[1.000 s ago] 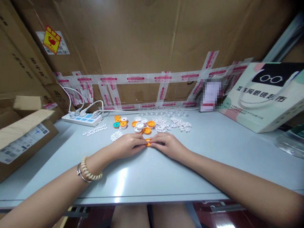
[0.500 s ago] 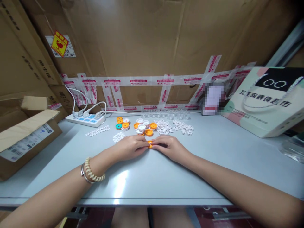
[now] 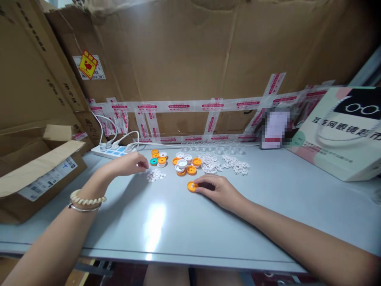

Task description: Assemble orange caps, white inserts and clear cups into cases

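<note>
My right hand [image 3: 219, 190] pinches the right side of an orange round cup-like disc [image 3: 191, 188] lying on the table; a small white piece shows at its middle by the fingertips. Away to the left, my left hand [image 3: 127, 163] is raised over the table with curled fingers, near a pile of small white round pieces [image 3: 155, 175]. Whether anything sits in its fingertips I cannot make out. Behind the hands stand orange and white discs [image 3: 182, 163] in a cluster. Another group holds a teal disc [image 3: 153, 161].
White lattice-like parts [image 3: 236, 165] lie at the back, with clear plastic cups [image 3: 220, 148] behind them. A power strip [image 3: 98, 151] with cables is at back left, an open cardboard box [image 3: 59, 174] at left. A phone [image 3: 272, 131] and a paper bag [image 3: 333, 151] stand at right.
My left hand has let go of the orange disc and moved left, covering the row of white pieces by the power strip. My right hand stays on the disc. The view has shifted slightly.
</note>
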A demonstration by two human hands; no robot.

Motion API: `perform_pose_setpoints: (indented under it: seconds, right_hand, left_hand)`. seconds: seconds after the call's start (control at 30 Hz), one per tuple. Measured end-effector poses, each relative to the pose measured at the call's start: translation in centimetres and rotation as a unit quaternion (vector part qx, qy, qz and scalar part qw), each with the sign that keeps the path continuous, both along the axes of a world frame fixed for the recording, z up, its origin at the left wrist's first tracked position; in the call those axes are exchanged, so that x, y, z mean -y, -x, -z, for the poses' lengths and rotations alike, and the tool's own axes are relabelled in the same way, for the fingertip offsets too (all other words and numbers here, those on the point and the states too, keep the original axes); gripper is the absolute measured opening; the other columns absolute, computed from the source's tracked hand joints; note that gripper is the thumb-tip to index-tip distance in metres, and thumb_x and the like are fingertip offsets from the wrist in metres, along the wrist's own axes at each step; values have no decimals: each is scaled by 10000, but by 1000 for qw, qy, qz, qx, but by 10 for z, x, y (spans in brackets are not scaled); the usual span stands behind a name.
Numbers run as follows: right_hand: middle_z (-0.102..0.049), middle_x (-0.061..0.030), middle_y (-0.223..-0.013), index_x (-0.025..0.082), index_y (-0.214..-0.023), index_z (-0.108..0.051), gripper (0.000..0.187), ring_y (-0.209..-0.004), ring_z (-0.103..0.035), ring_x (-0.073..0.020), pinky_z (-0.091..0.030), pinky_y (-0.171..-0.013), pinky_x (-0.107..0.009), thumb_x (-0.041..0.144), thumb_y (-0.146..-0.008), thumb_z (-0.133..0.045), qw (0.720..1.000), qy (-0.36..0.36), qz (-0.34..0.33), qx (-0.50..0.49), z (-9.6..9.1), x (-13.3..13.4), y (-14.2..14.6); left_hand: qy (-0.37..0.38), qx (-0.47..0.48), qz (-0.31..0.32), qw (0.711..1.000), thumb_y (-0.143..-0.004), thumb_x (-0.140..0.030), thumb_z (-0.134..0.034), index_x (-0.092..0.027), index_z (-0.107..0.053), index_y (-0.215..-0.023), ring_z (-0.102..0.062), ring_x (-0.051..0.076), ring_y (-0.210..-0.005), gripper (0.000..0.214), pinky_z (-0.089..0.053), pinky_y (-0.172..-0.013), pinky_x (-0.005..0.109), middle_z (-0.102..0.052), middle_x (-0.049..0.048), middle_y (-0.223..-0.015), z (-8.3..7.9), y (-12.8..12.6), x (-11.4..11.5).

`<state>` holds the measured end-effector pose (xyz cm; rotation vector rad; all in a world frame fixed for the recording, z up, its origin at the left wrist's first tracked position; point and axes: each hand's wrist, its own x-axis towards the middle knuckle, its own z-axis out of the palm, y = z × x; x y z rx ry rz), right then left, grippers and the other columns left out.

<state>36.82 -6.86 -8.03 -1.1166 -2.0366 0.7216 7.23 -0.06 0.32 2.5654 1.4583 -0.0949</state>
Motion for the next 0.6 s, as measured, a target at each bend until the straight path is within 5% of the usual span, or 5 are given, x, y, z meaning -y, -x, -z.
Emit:
perform_pose_setpoints:
  seconds: [0.2,0.6]
  right_hand:
    - [-695,-38,-917,212,-887,-674,145,-847,-630,-179,-486,-785,-325,254,-753,-639,999,-18,21,26,1,0,-1]
    - [-683,-72,-1002,205,-958,-652,235,-927,-629,-208,-486,-841,-386,239,-726,-656,1000,-24,5,15,2,-2,0]
  left_hand:
    - [60,9,-16,998,-680,-180,-502,-178,-661,-795,-616,153,-731,196,-438,-619,197,-685,18,-803,15,5,-6]
    - [87,42,-15,995,-680,-249,-576,-178,-667,-799,-628,171,-744,166,-444,-634,206,-697,30,-809,20,0,-5]
